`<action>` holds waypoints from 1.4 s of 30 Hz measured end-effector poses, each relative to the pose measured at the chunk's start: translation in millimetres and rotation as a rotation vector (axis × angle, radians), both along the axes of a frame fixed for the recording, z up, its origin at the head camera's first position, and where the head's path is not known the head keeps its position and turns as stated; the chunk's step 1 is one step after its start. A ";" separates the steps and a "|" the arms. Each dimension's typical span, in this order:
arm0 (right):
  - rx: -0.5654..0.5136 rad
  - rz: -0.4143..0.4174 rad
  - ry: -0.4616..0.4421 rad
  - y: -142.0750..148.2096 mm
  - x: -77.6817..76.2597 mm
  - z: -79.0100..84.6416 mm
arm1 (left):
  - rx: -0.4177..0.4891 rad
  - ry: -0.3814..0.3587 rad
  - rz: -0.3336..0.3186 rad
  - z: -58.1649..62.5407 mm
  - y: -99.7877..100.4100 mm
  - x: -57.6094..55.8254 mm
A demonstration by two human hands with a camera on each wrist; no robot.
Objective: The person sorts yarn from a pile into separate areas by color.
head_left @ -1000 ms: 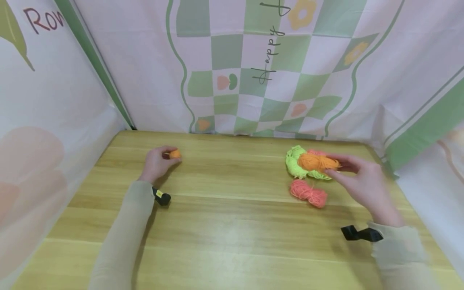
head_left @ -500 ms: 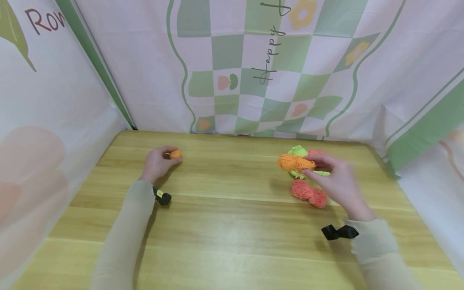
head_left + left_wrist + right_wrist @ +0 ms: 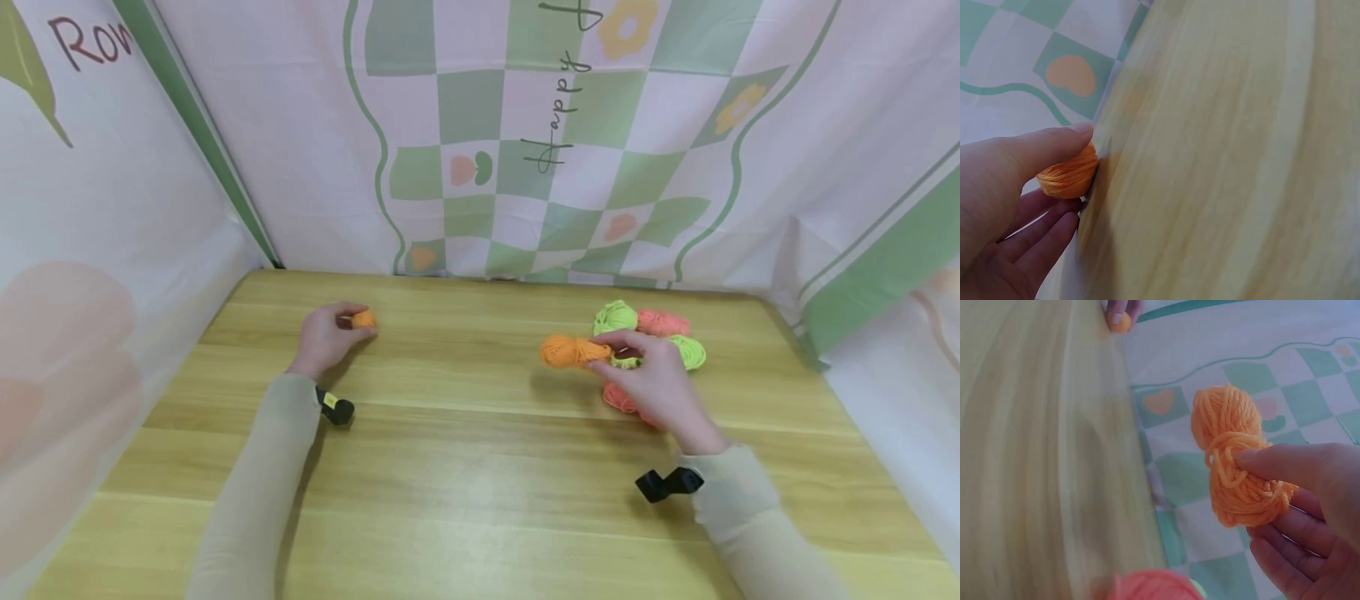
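Note:
At the back left of the table, my left hand (image 3: 326,340) holds a small orange ball of yarn (image 3: 1069,175) between thumb and fingers, low at the tabletop; the palm side hides part of it. My right hand (image 3: 654,379) pinches one end of an orange yarn skein (image 3: 1232,462), tied in at its middle. This skein (image 3: 566,351) is raised over the table, its free end pointing left and its shadow on the wood below. Under and behind the right hand lie two lime-green yarn bundles (image 3: 615,317) and a coral skein (image 3: 663,322). Another coral skein (image 3: 622,398) is partly covered by that hand.
The wooden table (image 3: 450,467) stretches between the two arms. A printed checked cloth (image 3: 525,208) hangs along its back edge, with white cloth walls at both sides. Each wrist carries a small black camera (image 3: 670,484).
My right hand has carried the orange skein leftward, off the coloured yarn pile, uncovering the green and coral bundles at the back. My left hand has stayed where it was.

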State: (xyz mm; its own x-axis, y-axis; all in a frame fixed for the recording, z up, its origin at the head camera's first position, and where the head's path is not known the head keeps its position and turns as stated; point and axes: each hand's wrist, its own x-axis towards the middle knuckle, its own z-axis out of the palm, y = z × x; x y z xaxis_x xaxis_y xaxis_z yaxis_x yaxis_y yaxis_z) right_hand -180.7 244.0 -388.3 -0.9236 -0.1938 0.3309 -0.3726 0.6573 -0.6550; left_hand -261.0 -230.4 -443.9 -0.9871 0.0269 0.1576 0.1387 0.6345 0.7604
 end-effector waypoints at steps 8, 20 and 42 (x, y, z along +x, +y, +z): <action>-0.048 0.031 -0.085 -19.5 -5.4 -16.4 | 0.003 -0.003 -0.004 -0.4 -0.3 -0.9; -0.117 0.054 -0.214 -57.4 -6.4 -40.7 | 0.019 -0.015 -0.008 -1.0 -2.0 -0.2; -0.162 0.200 -0.219 -113.6 -5.4 -55.8 | 0.008 -0.009 -0.021 -1.2 -2.5 -1.1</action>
State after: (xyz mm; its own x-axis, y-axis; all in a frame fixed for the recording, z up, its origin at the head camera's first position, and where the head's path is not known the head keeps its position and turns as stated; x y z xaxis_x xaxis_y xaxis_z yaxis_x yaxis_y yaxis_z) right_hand -186.1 130.4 -444.1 -0.9253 -0.3393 0.1697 -0.3220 0.4660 -0.8241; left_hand -262.1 -232.9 -445.1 -0.9878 0.0466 0.1488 0.1450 0.6255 0.7667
